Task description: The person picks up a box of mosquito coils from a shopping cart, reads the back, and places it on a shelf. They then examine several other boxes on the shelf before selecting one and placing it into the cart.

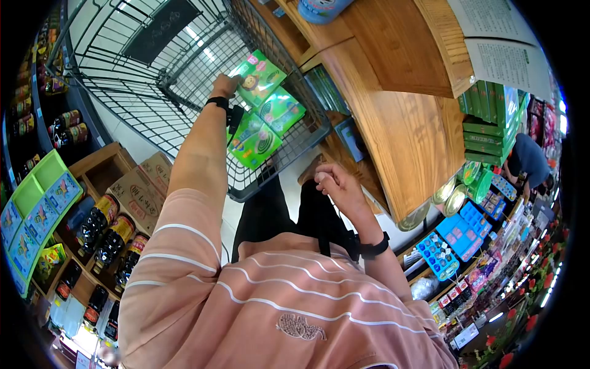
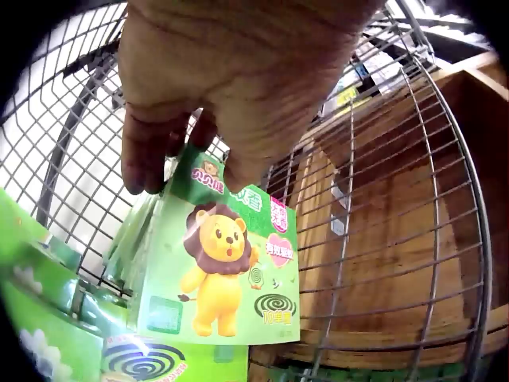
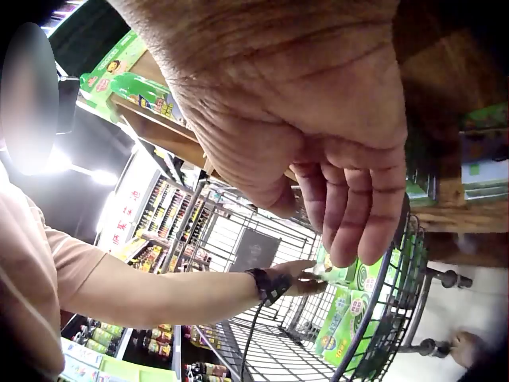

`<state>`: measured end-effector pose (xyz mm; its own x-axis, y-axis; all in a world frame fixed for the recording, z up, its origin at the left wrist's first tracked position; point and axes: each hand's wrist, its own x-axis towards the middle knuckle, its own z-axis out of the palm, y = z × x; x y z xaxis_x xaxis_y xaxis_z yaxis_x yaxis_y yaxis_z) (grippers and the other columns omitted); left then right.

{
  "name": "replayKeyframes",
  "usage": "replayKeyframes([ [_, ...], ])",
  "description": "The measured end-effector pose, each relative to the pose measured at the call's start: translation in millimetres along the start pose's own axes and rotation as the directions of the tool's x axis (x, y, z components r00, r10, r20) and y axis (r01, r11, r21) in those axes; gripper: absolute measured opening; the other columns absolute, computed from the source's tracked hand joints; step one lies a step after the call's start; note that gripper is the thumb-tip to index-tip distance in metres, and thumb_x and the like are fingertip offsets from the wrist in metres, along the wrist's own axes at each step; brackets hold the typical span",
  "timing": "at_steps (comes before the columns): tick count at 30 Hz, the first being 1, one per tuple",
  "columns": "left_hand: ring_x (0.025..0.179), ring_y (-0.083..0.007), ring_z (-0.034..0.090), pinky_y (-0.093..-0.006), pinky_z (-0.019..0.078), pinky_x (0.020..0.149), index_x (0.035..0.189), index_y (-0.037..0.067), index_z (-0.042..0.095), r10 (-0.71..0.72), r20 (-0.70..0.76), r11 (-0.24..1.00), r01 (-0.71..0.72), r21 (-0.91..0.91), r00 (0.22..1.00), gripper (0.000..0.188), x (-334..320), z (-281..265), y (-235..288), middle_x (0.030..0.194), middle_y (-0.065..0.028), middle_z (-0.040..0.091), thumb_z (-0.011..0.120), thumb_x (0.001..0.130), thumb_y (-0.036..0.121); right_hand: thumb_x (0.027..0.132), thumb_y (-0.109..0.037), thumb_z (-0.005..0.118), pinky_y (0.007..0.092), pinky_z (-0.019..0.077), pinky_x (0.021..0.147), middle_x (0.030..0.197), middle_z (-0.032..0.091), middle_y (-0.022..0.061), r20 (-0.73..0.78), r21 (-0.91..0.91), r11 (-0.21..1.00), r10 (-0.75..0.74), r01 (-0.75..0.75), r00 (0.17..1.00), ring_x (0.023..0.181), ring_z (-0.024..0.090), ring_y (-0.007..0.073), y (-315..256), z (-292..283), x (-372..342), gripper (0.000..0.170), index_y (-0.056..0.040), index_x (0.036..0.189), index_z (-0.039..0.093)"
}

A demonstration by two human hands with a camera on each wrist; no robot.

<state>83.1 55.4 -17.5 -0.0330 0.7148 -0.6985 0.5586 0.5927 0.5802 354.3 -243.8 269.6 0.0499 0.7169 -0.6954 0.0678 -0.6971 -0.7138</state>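
Inside a wire shopping cart (image 1: 117, 80), my left hand (image 1: 225, 86) grips the top edge of a green mosquito coil box (image 2: 219, 267). A lion cartoon and a dark spiral are printed on its front. In the left wrist view the thumb lies on the near face and the fingers reach behind it. More green mosquito coil boxes (image 1: 281, 111) lie by it at the near end of the cart. Close to my body, beside the cart, my right hand (image 1: 341, 189) hangs with loosely curled fingers and holds nothing.
A wooden shelf unit (image 1: 393, 117) with stacked green boxes (image 1: 485, 141) borders the cart on the right. Bottles of dark liquid (image 1: 101, 218) and a cardboard carton (image 1: 144, 200) stand at the left. Another person (image 1: 530, 161) bends among goods at the far right.
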Motion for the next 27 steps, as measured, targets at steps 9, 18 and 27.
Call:
replayKeyframes([
  [9,0.058,-0.0172,0.057,-0.0298,0.0509,0.054,0.094,-0.001,0.068,-0.073,0.09,0.904,0.104,-0.415,0.993,0.031,-26,-7,2,0.074,-0.0058,0.06,0.072,0.092,0.03,0.097,-0.022,0.061,0.0292,0.0511,0.074,0.086,0.066,0.0083,0.012,-0.03,0.999,-0.015,0.015,1.0,0.08,0.065,0.0143,-4,7,-1,0.028,0.0004,0.113,0.063],
  [18,0.095,-0.0183,0.064,-0.0354,0.0585,0.072,0.122,-0.001,0.052,0.124,-0.016,0.806,-0.11,-0.582,0.992,0.043,-105,-20,40,0.108,-0.0079,0.067,0.068,0.094,0.028,0.098,-0.02,0.059,0.028,0.0516,0.075,0.09,0.067,0.0072,0.071,-0.088,0.985,-0.141,0.147,0.987,0.082,0.065,0.0132,-23,5,-2,0.026,0.0006,0.114,0.062],
  [27,0.093,-0.0152,0.066,-0.0282,0.056,0.076,0.123,0.0,0.054,0.32,-0.136,0.667,-0.324,-0.671,0.938,0.039,-272,-119,68,0.109,-0.0076,0.066,0.065,0.098,0.029,0.098,-0.023,0.06,0.0266,0.0513,0.072,0.09,0.066,0.0053,0.147,0.057,0.961,-0.276,0.27,0.95,0.079,0.065,0.0111,-66,-5,-11,0.032,-0.0005,0.12,0.06],
])
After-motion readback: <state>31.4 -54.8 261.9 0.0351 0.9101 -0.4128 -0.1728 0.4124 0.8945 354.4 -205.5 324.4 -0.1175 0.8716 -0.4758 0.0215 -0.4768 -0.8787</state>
